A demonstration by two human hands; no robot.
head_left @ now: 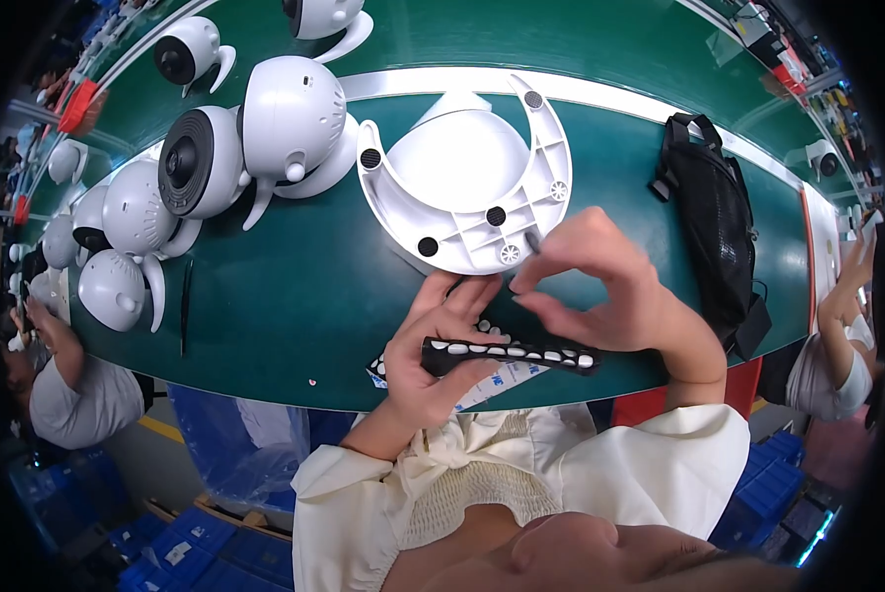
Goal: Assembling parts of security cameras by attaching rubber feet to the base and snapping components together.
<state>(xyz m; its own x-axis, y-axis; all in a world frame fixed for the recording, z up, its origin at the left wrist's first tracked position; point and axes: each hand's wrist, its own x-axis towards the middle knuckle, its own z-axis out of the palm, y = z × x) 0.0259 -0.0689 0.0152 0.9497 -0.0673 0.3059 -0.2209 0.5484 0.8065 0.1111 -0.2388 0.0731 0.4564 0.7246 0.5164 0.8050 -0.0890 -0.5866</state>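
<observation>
A white curved base (452, 232) lies upside down in front of me, its ribbed underside up, joined to a white rounded body (459, 158). Black round pads (428, 247) sit on several spots of the underside. My left hand (433, 350) is closed round a bent black sheet (512, 351) with rows of white oval spots, just below the base. Beside the base's right lower edge, my right hand (600, 281) curls thumb and forefinger into a pinch. A small dark pad (533, 241) shows against its fingers; whether anything is between the fingertips is too small to tell.
Several white rounded devices (290, 118) with black round fronts crowd the left of the green table (265, 326). A thin black tool (185, 306) lies near them. A black bag (709, 227) lies at right. Other people (77, 395) sit at both sides.
</observation>
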